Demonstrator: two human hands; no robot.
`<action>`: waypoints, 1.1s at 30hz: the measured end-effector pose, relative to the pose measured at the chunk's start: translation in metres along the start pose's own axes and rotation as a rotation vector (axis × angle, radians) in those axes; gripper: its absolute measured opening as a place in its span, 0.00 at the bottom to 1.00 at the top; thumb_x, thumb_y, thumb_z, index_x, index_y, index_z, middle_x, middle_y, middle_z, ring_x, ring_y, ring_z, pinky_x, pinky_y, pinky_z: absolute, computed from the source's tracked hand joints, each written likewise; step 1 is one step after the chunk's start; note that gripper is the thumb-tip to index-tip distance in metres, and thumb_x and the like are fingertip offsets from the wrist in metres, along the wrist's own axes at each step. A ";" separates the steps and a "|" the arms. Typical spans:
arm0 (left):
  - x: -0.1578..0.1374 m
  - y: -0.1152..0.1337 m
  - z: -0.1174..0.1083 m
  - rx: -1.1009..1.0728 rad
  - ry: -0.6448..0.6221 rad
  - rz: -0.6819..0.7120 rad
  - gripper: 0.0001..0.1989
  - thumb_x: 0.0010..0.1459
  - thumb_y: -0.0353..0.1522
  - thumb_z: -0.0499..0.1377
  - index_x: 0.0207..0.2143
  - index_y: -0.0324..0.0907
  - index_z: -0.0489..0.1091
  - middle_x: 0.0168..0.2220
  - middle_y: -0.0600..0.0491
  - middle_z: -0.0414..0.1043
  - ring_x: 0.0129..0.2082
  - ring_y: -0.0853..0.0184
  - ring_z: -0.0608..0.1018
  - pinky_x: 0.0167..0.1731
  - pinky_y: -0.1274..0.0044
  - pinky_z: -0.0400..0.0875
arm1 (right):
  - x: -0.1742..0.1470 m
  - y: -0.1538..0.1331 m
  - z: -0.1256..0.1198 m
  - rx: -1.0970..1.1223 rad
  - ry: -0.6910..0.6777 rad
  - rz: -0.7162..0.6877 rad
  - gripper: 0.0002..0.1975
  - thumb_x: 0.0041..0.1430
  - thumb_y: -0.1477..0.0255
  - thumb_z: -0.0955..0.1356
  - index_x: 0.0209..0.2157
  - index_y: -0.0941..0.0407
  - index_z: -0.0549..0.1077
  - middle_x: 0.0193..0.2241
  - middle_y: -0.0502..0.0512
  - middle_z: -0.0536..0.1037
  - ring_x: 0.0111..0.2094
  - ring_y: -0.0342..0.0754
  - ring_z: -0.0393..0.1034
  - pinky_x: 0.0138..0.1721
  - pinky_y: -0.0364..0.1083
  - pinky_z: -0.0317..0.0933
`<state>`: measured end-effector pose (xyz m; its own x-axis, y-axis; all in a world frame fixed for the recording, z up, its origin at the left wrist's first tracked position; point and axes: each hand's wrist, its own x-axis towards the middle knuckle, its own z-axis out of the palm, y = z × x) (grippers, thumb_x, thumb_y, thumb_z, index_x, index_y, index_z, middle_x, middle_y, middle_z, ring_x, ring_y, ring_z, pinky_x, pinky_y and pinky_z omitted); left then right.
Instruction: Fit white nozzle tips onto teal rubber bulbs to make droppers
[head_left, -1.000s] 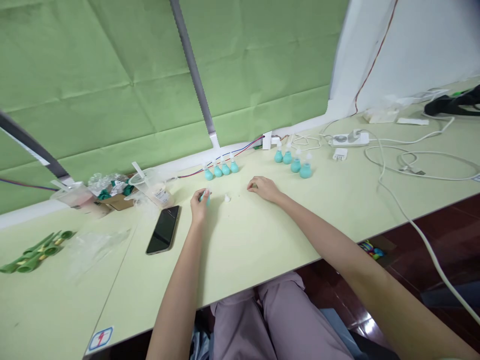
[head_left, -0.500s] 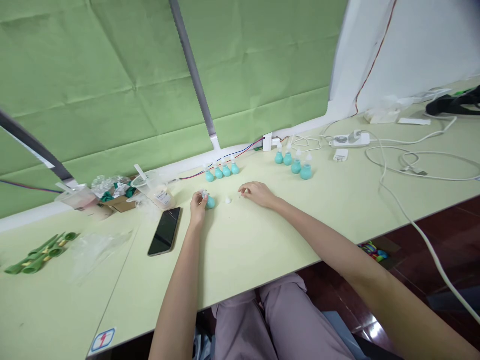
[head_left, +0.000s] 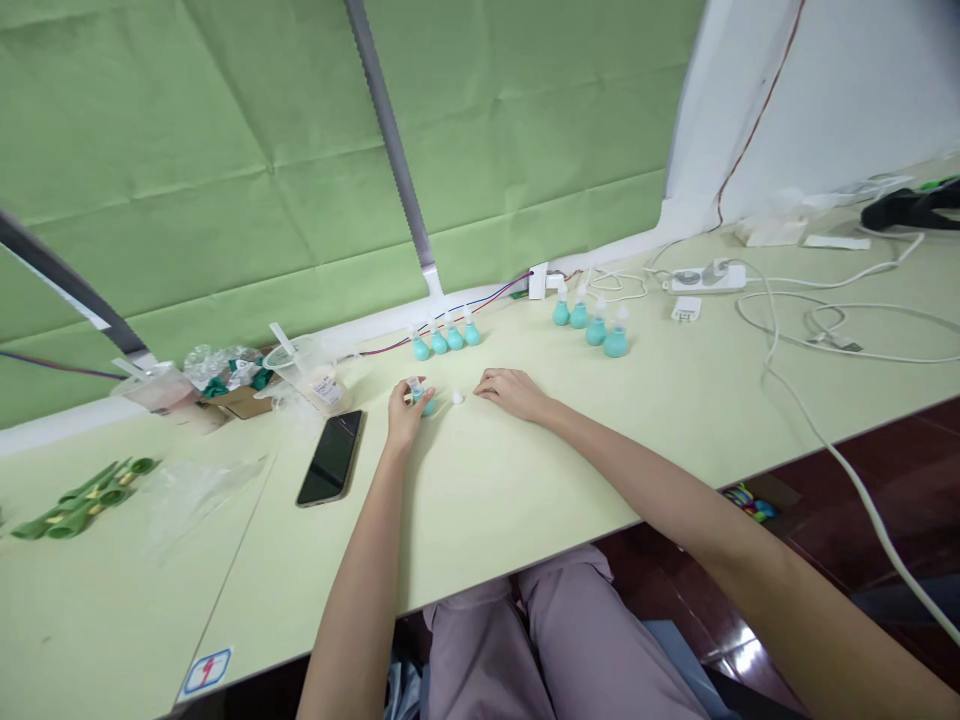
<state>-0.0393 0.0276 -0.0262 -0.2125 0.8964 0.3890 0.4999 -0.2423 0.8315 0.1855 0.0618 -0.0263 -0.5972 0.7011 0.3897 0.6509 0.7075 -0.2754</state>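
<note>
My left hand (head_left: 407, 412) is closed around a teal bulb with a clear plastic neck (head_left: 424, 402), which looks like a nasal aspirator. The bulb leans on the table, its neck up between my thumb and fingers. Just right of it lies a small white piece (head_left: 457, 398), apart from both hands. My right hand (head_left: 510, 393) rests low on the tabletop, fingertips pinched together; whatever they hold, if anything, is too small to make out. Farther back stand two groups of similar teal bulbs with clear tips, one group (head_left: 439, 342) behind my hands and another (head_left: 596, 331) to the right.
A black phone (head_left: 331, 458) lies left of my left arm. Beyond it are a plastic cup (head_left: 322, 385), another cup (head_left: 169, 395), a plastic bag (head_left: 187, 500) and green horn-shaped parts (head_left: 82, 505). A white power strip (head_left: 709, 280) with cables occupies the right side.
My left hand has tilted the teal bulb so its clear neck shows more. My right hand's fingers have lowered to the tabletop and drawn together. The white piece stays in place.
</note>
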 end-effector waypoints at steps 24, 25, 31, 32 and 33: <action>-0.005 0.010 -0.008 0.238 0.170 0.181 0.33 0.43 0.38 0.63 0.51 0.45 0.55 0.48 0.47 0.62 0.47 0.61 0.66 0.47 0.67 0.59 | 0.002 0.012 -0.007 0.063 0.131 0.166 0.06 0.56 0.70 0.65 0.32 0.51 0.75 0.35 0.48 0.77 0.34 0.43 0.68 0.32 0.41 0.54; -0.007 0.014 -0.008 0.303 0.204 0.226 0.33 0.43 0.39 0.63 0.51 0.44 0.55 0.49 0.46 0.61 0.48 0.59 0.65 0.48 0.66 0.57 | 0.002 0.012 -0.007 0.066 0.133 0.159 0.07 0.56 0.70 0.65 0.32 0.51 0.75 0.35 0.48 0.77 0.34 0.43 0.68 0.33 0.41 0.54; -0.024 0.041 0.004 0.581 0.164 0.491 0.21 0.53 0.39 0.56 0.48 0.44 0.61 0.54 0.43 0.57 0.54 0.55 0.60 0.52 0.64 0.50 | 0.002 0.011 -0.006 0.078 0.123 0.160 0.08 0.57 0.71 0.64 0.35 0.50 0.75 0.38 0.48 0.76 0.34 0.43 0.68 0.34 0.41 0.55; -0.026 0.044 0.007 0.586 0.168 0.497 0.20 0.54 0.40 0.55 0.49 0.44 0.62 0.55 0.42 0.57 0.54 0.55 0.60 0.52 0.64 0.49 | 0.002 0.011 -0.006 0.081 0.122 0.165 0.08 0.56 0.71 0.64 0.36 0.50 0.74 0.38 0.48 0.76 0.35 0.43 0.69 0.34 0.41 0.55; -0.027 0.045 0.008 0.585 0.183 0.497 0.21 0.54 0.40 0.55 0.49 0.43 0.61 0.55 0.42 0.56 0.54 0.55 0.59 0.52 0.64 0.49 | 0.002 0.011 -0.006 0.083 0.121 0.170 0.08 0.56 0.71 0.64 0.36 0.51 0.74 0.39 0.48 0.76 0.35 0.43 0.69 0.34 0.41 0.55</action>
<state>-0.0039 -0.0049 -0.0023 0.0426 0.6464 0.7618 0.9222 -0.3189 0.2190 0.1943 0.0699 -0.0230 -0.4179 0.7987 0.4330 0.6936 0.5883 -0.4157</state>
